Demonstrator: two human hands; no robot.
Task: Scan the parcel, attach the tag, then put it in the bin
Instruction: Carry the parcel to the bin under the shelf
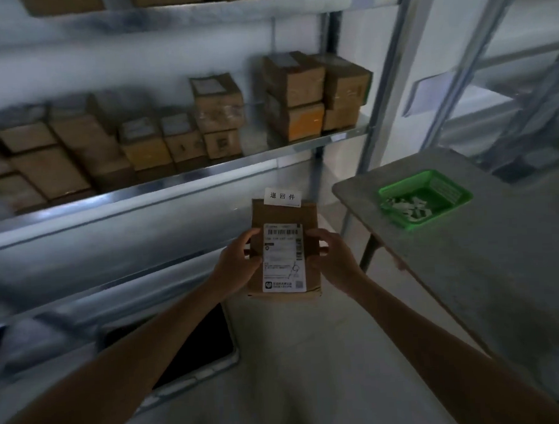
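Note:
A small brown cardboard parcel [304,217] is held in mid-air at the centre of the head view, its white shipping label with a barcode [283,258] facing me. A white tag with printed characters [282,197] sticks up over the parcel's top edge. My left hand [238,261] grips the parcel's left side, thumb on the front. My right hand [333,257] grips its right side. A dark bin with a grey rim [214,368] sits on the floor at the lower left, partly hidden by my left forearm.
A metal shelf rack [180,181] with several cardboard boxes [219,105] stands ahead and to the left. A grey table [485,267] is on the right, carrying a green tray [463,197] with white slips. More racking stands at the far right.

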